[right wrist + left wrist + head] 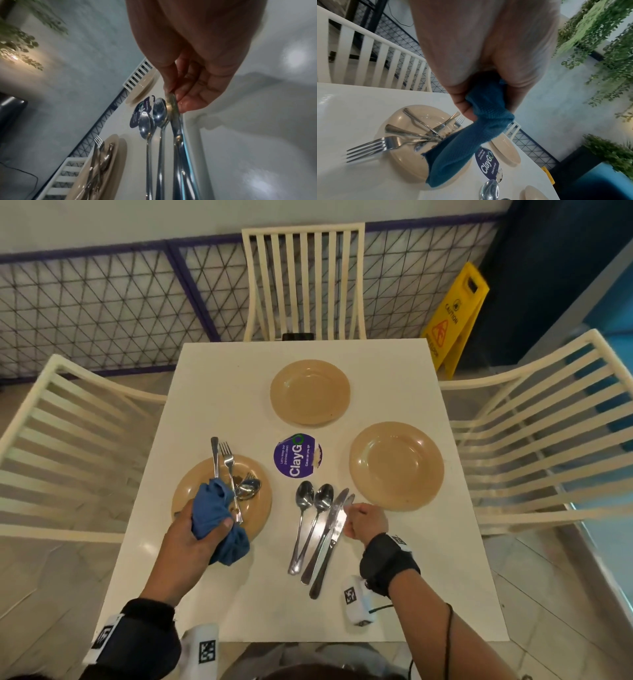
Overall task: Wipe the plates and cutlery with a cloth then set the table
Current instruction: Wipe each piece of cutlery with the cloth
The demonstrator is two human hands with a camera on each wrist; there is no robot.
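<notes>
Self-service eatery, "ClayGo" clean-up sticker (297,456) on table (219,392), yellow caution sign (454,318), slatted chairs (303,280)

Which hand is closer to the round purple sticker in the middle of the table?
Roughly equal; maybe the right hand, just below-right of the round purple sticker. The left hand sits below-left, over a plate.

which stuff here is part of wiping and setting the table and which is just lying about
Part of the job:
blue cloth in the left hand
three plates
spoons and forks
knife pinched by the right hand

Just lying about:
purple sticker
yellow caution sign
chairs
</notes>
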